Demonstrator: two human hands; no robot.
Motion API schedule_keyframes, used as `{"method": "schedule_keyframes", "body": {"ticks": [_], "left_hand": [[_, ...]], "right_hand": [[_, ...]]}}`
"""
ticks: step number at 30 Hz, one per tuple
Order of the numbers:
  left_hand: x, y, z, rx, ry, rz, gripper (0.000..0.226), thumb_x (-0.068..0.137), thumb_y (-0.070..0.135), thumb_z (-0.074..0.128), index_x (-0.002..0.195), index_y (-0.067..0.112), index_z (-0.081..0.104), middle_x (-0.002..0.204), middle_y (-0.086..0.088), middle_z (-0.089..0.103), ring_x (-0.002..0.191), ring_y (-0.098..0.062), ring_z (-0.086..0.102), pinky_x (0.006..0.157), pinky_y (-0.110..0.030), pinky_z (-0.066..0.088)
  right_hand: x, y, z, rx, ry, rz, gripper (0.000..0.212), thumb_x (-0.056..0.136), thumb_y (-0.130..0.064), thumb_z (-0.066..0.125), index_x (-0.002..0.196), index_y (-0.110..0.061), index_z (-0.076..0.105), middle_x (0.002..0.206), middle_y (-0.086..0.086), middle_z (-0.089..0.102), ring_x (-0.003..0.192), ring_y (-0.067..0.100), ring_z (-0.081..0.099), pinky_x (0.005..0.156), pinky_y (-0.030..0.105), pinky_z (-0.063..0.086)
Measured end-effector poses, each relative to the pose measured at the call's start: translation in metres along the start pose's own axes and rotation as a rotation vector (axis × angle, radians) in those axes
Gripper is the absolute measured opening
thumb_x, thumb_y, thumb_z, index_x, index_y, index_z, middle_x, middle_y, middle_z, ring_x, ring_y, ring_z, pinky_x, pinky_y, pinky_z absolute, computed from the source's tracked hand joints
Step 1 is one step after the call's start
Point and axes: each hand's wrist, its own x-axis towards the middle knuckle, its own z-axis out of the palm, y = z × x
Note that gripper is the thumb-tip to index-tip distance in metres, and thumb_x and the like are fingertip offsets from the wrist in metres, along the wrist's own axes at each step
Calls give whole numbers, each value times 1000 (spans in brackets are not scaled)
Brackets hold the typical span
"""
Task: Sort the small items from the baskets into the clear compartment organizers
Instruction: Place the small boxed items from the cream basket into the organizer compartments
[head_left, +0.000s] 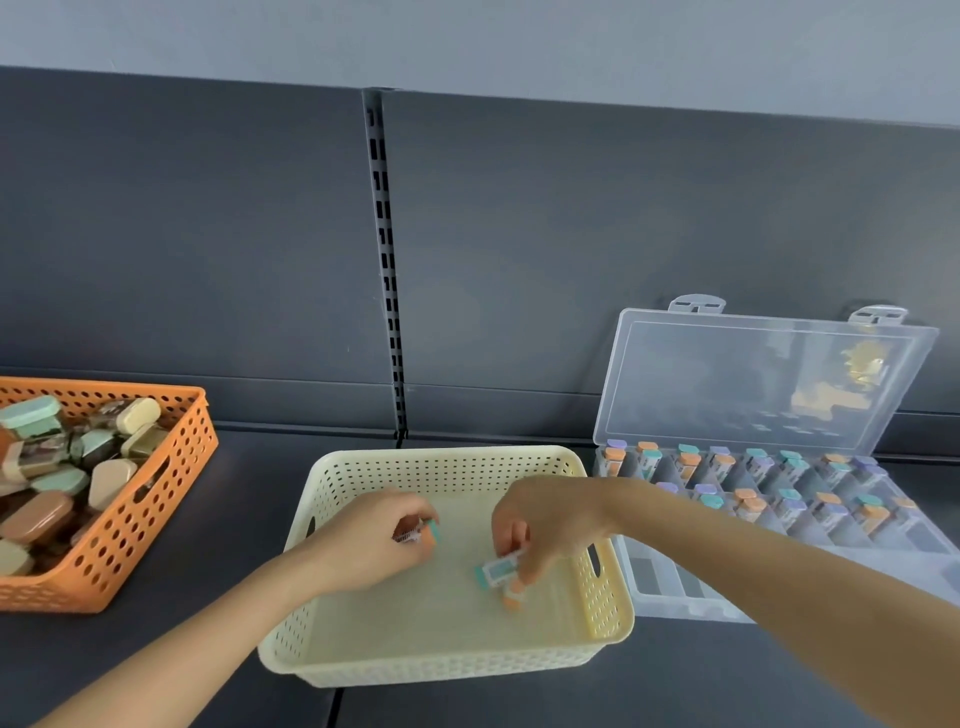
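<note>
My right hand (540, 525) pinches a small teal-capped tube (497, 570) down near the floor of the cream basket (291, 644), fingers curled over it, and an orange-capped one (511, 600) sits just under my fingertips (I cannot tell whether I have hold of that one too). My left hand (374, 540) is closed around another tube (415, 532), its teal end poking out past my knuckles. I keep both hands low in the basket because it is nearly bare; these look like the last pieces in it.

The clear organizer (675, 605) lies just beside the basket on my right, its lid (753, 379) propped open against the dark back panel, so the drop is a short reach over the basket's side wall. The two far rows already hold capped tubes; the near compartments look free, and that is where I judge these go.

Well off to my left, the orange basket (130, 545) is still heaped with bigger little cases (52, 514), untouched. Nothing lies on the counter (208, 545) between basket and organizer; only the basket wall needs clearing.
</note>
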Motion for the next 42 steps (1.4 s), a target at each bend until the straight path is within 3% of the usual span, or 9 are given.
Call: {"method": "schedule_keyframes", "body": {"ticks": [2,5,11,15,18,23,31,35,42], "left_hand": [[0,2,-2,-88,70,-17,10,85,23,65,95,24,66,83,14,62,74,-1,56,73,-21,48],[-1,6,-3,-165,118,-51,16,78,19,74,85,27,63,81,14,65,73,4,59,69,-17,49],[-1,16,-4,-213,163,-43,21,75,19,79,83,28,61,80,12,69,73,-3,65,75,-30,55],[5,38,-8,-202,241,24,21,81,20,72,97,29,61,87,15,68,79,-1,63,75,-22,51],[14,65,-7,-242,254,106,23,82,18,70,101,29,64,87,12,69,79,-3,64,73,-18,50],[33,114,3,-278,227,225,19,77,19,73,91,27,64,89,11,66,78,-6,66,76,-31,54],[58,179,36,-236,166,361,17,80,19,69,96,24,63,95,12,62,80,-7,62,75,-29,53],[67,190,50,-85,124,399,14,83,23,65,97,22,64,92,13,60,82,-6,55,75,-24,47],[74,184,60,190,-7,367,17,88,30,55,101,22,62,100,8,63,91,-13,55,79,-32,47]], "right_hand": [[2,2,6,69,165,38,27,78,-27,75,102,-18,68,101,-2,65,92,15,59,82,30,49],[4,5,16,128,335,80,24,80,-25,73,102,-19,69,103,-2,68,93,16,61,83,32,52],[-10,13,26,254,584,60,22,89,-19,63,108,-20,72,115,-6,69,88,1,54,68,6,42],[-33,24,24,362,745,133,20,89,-18,64,107,-20,72,115,-4,67,93,8,58,73,15,53],[-54,36,21,422,830,192,20,82,-19,73,102,-19,70,106,-9,67,90,11,62,68,13,55],[-96,59,17,455,963,304,19,77,-14,76,89,-24,65,88,-9,67,73,6,64,58,15,53],[-143,94,35,403,965,374,21,78,-9,74,95,-21,71,82,-15,66,73,9,66,67,15,54],[-156,104,42,363,934,361,22,79,-8,71,98,-21,71,83,-18,63,77,8,65,68,9,51],[-156,107,57,304,779,256,27,82,-12,70,109,-19,68,96,-13,63,85,10,61,79,18,51]]}}
